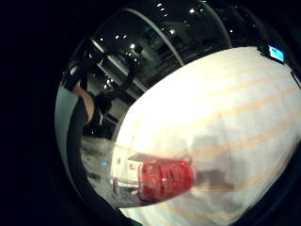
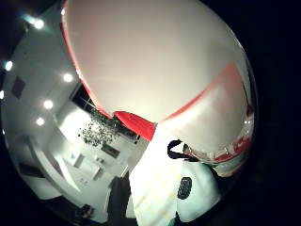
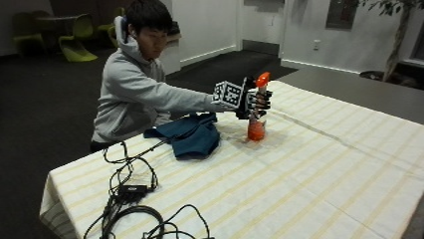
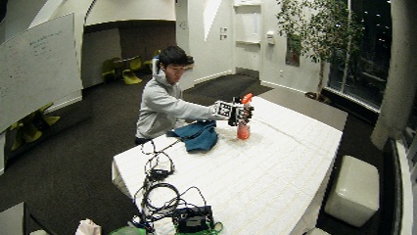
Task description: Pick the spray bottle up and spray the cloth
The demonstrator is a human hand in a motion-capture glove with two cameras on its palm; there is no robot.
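- The grip [image 3: 255,102] is the gloved right hand, its fingers curled round the upper part of the spray bottle [image 3: 257,122], just below the orange spray head.
- The bottle stands upright in that grip, its clear body holding orange-red liquid in the lower part; whether its base touches the table [image 3: 318,169] or hangs just above it cannot be told.
- From the little finger side of the palm, the bottle's clear lower body and red liquid [image 1: 164,179] show close up, with the striped tablecloth [image 1: 235,117] beyond.
- From the thumb side, the bottle [image 2: 155,61] fills most of the view, very close to the palm.
- Just beside the grip, on the person's side, lies a crumpled dark blue cloth [image 3: 189,134] on the table, near the bottle but apart from it.
- The arm reaching to the grip wears a grey hooded sweater sleeve [image 3: 172,102]; the person sits at the table's edge behind the cloth.
- Farther from the grip, at the near end of the table, lie black cables [image 3: 132,199] in loops with a small black box among them.
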